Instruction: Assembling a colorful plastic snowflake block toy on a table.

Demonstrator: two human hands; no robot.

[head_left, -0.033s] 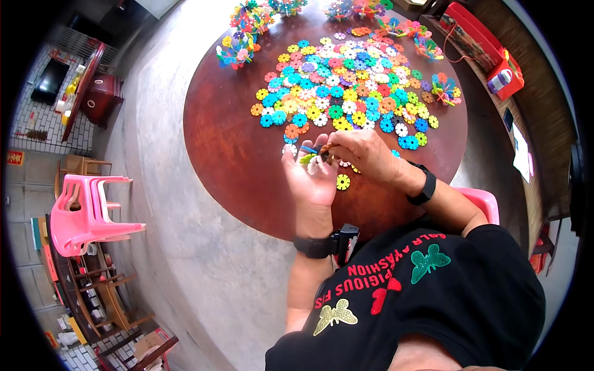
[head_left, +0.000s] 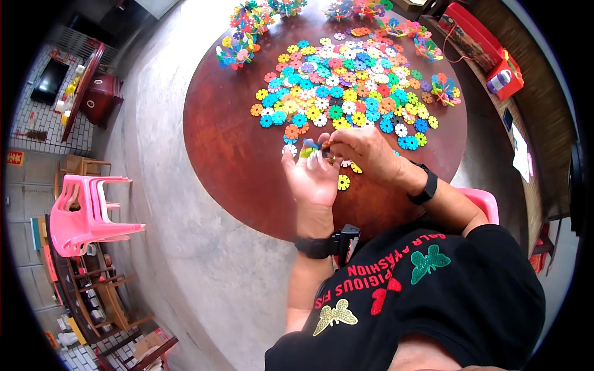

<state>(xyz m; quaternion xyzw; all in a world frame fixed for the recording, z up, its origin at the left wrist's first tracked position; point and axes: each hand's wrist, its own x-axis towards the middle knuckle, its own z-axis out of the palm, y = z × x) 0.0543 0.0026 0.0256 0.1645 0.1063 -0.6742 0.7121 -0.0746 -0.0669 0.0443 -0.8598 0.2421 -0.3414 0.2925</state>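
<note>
My left hand [head_left: 314,184] is palm up over the near part of the round brown table [head_left: 238,142], its fingers curled round a small cluster of interlocking discs [head_left: 307,151]. Blue, yellow-green and white parts of the cluster show; the fingers hide the rest. From the right, my right hand [head_left: 370,153] pinches at the cluster's edge, where an orange and a dark piece show between its fingertips. A loose yellow notched disc [head_left: 343,182] lies just below the hands. Beyond them spreads a pile of flat, flower-shaped discs [head_left: 349,93] in many colours.
Several built disc balls [head_left: 252,17] line the table's far rim, and another ball [head_left: 444,89] stands at its right. Stacked pink chairs [head_left: 86,213] are on the floor at left. A pink seat [head_left: 479,203] is by my right elbow. A red container [head_left: 508,77] sits on a side bench.
The cluster has turned slightly in my left hand, and its fingers have curled a little. My right fingertips have shifted slightly against it. The things on the table have not moved.
</note>
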